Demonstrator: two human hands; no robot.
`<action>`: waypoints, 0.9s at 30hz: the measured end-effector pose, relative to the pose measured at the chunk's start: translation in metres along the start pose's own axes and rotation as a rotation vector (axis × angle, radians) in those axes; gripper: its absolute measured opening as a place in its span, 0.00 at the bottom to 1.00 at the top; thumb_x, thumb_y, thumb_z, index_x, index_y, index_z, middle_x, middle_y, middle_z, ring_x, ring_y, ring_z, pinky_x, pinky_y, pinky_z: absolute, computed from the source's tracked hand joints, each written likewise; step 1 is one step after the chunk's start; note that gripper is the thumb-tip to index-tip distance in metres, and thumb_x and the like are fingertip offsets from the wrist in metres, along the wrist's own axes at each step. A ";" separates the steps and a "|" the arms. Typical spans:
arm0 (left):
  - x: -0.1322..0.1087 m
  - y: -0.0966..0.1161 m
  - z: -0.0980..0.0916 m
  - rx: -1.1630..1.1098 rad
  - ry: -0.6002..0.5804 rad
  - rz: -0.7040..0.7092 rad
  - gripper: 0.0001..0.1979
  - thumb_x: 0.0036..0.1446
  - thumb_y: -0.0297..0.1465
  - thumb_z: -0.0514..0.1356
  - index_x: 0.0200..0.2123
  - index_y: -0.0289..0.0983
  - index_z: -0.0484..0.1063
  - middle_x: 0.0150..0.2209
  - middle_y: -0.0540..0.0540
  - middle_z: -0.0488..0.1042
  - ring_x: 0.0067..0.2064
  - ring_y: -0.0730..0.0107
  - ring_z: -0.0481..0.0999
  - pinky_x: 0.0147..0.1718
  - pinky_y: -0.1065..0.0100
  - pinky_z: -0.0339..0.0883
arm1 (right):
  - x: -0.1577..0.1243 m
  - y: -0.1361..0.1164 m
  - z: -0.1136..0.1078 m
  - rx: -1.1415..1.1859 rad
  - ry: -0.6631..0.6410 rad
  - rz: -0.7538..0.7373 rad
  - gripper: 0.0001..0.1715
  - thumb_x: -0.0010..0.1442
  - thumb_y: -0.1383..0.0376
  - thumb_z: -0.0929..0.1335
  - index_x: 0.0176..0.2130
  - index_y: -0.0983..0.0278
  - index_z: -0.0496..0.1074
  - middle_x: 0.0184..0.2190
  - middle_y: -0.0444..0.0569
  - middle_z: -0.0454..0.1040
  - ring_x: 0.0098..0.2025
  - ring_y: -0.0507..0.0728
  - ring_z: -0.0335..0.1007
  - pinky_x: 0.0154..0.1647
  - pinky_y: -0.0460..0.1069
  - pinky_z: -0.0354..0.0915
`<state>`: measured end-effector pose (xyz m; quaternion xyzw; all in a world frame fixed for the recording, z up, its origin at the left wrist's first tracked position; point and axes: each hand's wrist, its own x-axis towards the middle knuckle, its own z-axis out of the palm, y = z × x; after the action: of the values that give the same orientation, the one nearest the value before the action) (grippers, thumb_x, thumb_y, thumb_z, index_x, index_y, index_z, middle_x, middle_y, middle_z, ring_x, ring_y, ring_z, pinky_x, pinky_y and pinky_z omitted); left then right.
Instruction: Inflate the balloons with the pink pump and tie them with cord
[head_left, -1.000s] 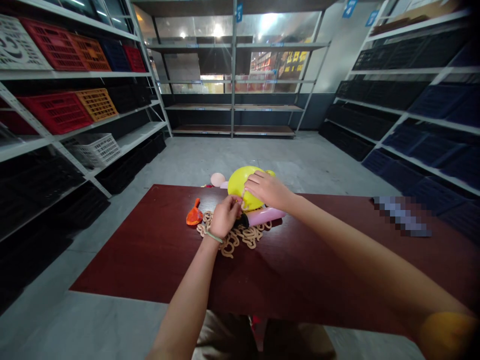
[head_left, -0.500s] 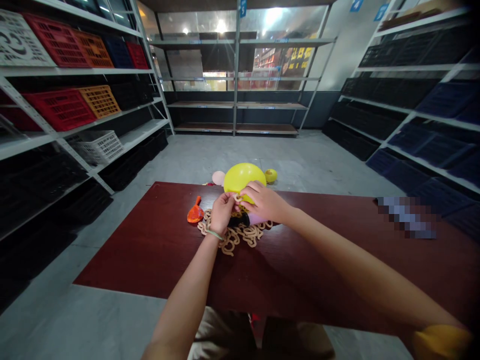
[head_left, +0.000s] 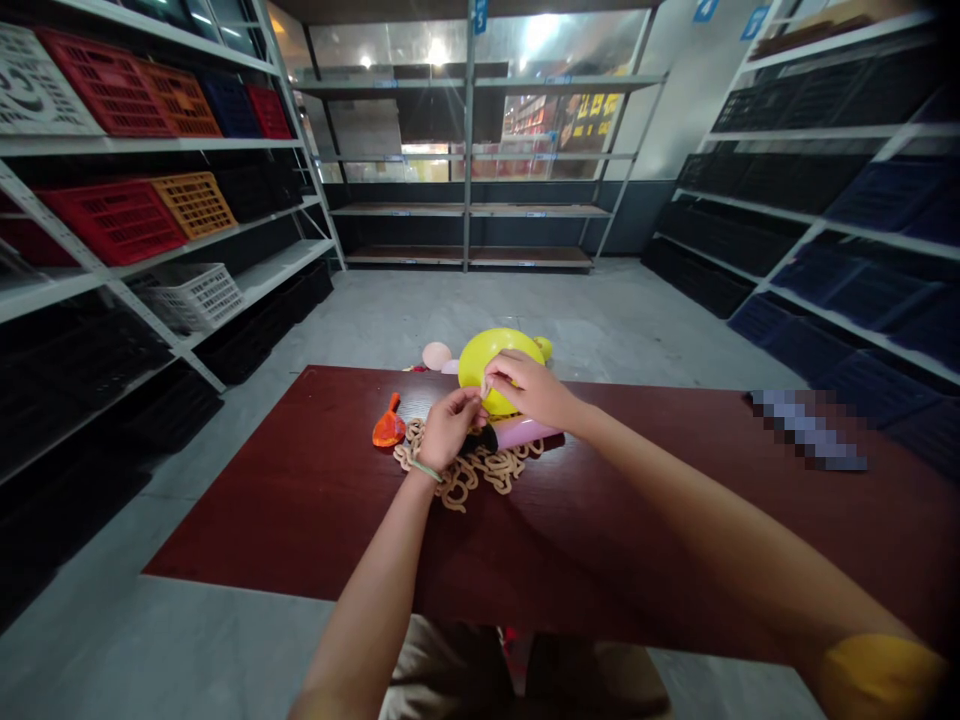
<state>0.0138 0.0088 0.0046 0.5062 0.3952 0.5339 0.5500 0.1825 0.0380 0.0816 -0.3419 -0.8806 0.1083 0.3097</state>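
My left hand is closed in a pinch at the lower left of an inflated yellow balloon, by its neck, which the fingers mostly hide. Against the balloon's near side, my right hand pinches a short pale strip between thumb and fingers. Below both hands lies a heap of tan curly strips. A lilac tube with a black end rests on the heap. An orange, limp balloon lies left of my left hand.
The dark red-brown table has a pixelated object at its right. Beyond the far edge are a pale pink balloon and a smaller yellow one. Shelves with crates stand left and right; a metal rack stands behind.
The yellow balloon has shifted slightly right. My right hand has risen a little with the pale strip, which showed as a small loop between both hands before. More of the lilac tube shows.
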 end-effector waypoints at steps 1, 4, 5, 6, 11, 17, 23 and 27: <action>0.000 0.000 0.000 -0.023 -0.021 -0.011 0.15 0.54 0.37 0.64 0.41 0.33 0.74 0.27 0.50 0.75 0.27 0.76 0.73 0.31 0.72 0.68 | 0.001 -0.001 -0.001 0.020 -0.001 -0.007 0.10 0.66 0.66 0.62 0.32 0.62 0.67 0.34 0.48 0.70 0.40 0.55 0.64 0.45 0.52 0.61; 0.000 0.001 -0.001 -0.093 -0.086 -0.052 0.17 0.52 0.36 0.66 0.43 0.33 0.74 0.27 0.50 0.75 0.27 0.76 0.74 0.32 0.72 0.69 | 0.001 0.001 -0.006 0.066 -0.009 -0.017 0.10 0.66 0.66 0.61 0.31 0.61 0.66 0.33 0.47 0.70 0.40 0.56 0.65 0.46 0.53 0.61; 0.001 0.001 -0.001 -0.106 -0.105 -0.063 0.18 0.51 0.37 0.67 0.43 0.33 0.73 0.26 0.51 0.74 0.27 0.76 0.74 0.32 0.72 0.69 | 0.000 0.003 -0.007 0.076 -0.008 -0.008 0.11 0.66 0.66 0.61 0.31 0.60 0.65 0.33 0.48 0.70 0.40 0.56 0.65 0.46 0.54 0.62; 0.001 0.002 -0.002 -0.114 -0.120 -0.069 0.18 0.51 0.37 0.67 0.42 0.33 0.73 0.26 0.51 0.74 0.26 0.76 0.74 0.31 0.72 0.69 | 0.000 0.004 -0.008 0.084 -0.004 0.006 0.10 0.66 0.66 0.61 0.31 0.60 0.65 0.33 0.48 0.70 0.40 0.56 0.65 0.46 0.54 0.62; 0.001 0.004 -0.001 -0.128 -0.113 -0.048 0.19 0.50 0.41 0.68 0.39 0.34 0.70 0.26 0.51 0.74 0.25 0.77 0.73 0.29 0.74 0.68 | -0.004 0.010 -0.007 0.090 0.019 0.100 0.09 0.65 0.66 0.61 0.32 0.60 0.65 0.34 0.49 0.70 0.40 0.56 0.66 0.45 0.53 0.63; -0.001 0.005 -0.001 -0.078 -0.176 -0.024 0.20 0.51 0.44 0.67 0.36 0.34 0.70 0.24 0.52 0.73 0.24 0.77 0.72 0.27 0.74 0.67 | -0.004 0.012 -0.004 -0.006 0.012 0.085 0.10 0.65 0.64 0.60 0.33 0.60 0.68 0.35 0.51 0.72 0.42 0.57 0.66 0.48 0.55 0.63; 0.002 0.002 -0.002 -0.093 -0.043 -0.024 0.19 0.50 0.44 0.67 0.32 0.33 0.71 0.24 0.51 0.73 0.23 0.79 0.71 0.26 0.74 0.66 | -0.009 0.013 -0.013 0.035 -0.098 -0.059 0.15 0.67 0.65 0.58 0.44 0.61 0.72 0.43 0.50 0.74 0.47 0.57 0.68 0.52 0.55 0.64; 0.002 0.000 -0.001 -0.150 0.015 -0.056 0.20 0.48 0.44 0.69 0.31 0.34 0.71 0.26 0.50 0.74 0.23 0.78 0.72 0.27 0.73 0.69 | -0.016 0.013 -0.018 -0.096 -0.077 -0.029 0.16 0.69 0.64 0.58 0.46 0.61 0.73 0.45 0.50 0.76 0.48 0.57 0.70 0.51 0.53 0.64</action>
<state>0.0134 0.0107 0.0044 0.4485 0.3723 0.5500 0.5981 0.2101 0.0364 0.0830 -0.3389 -0.9010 0.0746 0.2605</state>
